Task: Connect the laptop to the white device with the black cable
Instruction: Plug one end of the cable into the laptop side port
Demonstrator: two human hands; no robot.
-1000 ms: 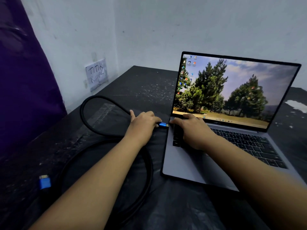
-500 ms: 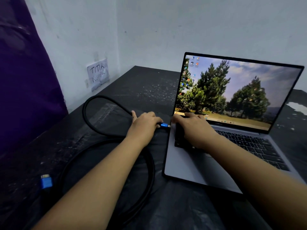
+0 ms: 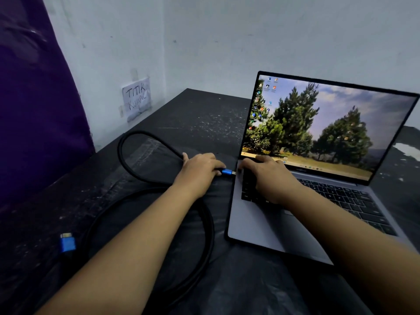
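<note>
little has moved since a second ago: both hands keep their places at the laptop's (image 3: 268, 226) left edge, and the whole scene sits slightly further right in view. nearest, left of the laptop, the black cable (image 3: 204, 226) lies in a wide loop on the dark table (image 3: 204, 114), its free blue plug (image 3: 67, 242) resting well left of the laptop. the left hand (image 3: 200, 171) pinches the other blue plug (image 3: 227, 172), whose metal tip is at the laptop's left side; how far in it is i cannot tell. the right hand (image 3: 268, 176) lies flat, fingers spread, on the keyboard's left end. behind the laptop, bare tabletop runs to the wall corner. further left, a handwritten paper note (image 3: 136, 98) hangs on the wall beside a purple cloth (image 3: 34, 98).
</note>
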